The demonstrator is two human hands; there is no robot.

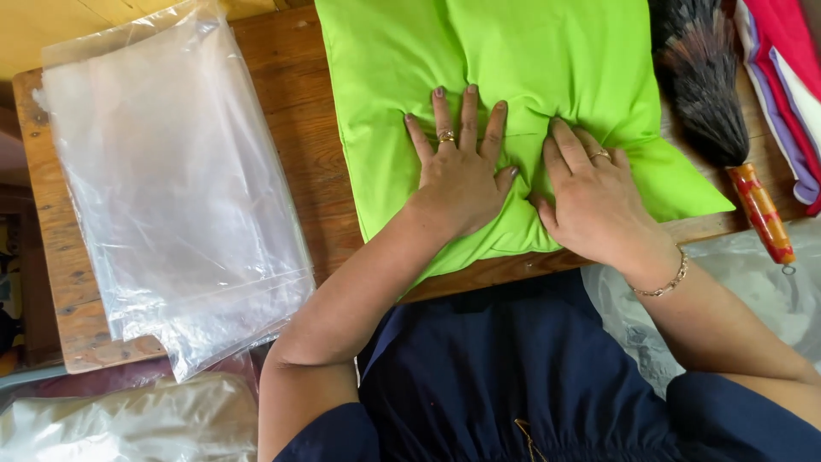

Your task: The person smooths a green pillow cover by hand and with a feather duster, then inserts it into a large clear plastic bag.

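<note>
At the far left a stack of clear plastic bags (175,197) lies flat on the wooden table (312,162), its lower corner hanging over the near edge, with another pale, crumpled plastic bundle (128,423) below it off the table. To the right of a bare strip of wood sits a bright green cushion (513,94), filling the middle of the table and reaching its near edge. The left hand (460,175) lies palm down on the cushion's lower middle, fingers spread apart and straight, a ring on one finger, pressing into the soft fabric and grasping nothing. Just beside it, thumbs nearly touching, the right hand (594,201) also lies flat on the cushion, fingers closer together and angled up to the left, a ring on one finger and a chain bracelet (665,282) at the wrist; it too presses rather than grips, and the fabric puckers into folds between the two hands. Further right a dark feather duster (705,85) with an orange patterned handle lies alongside the cushion's right edge, touching it. At the far right edge sits folded red, white and purple cloth (791,94), and below the duster handle another sheet of clear plastic (770,291).
</note>
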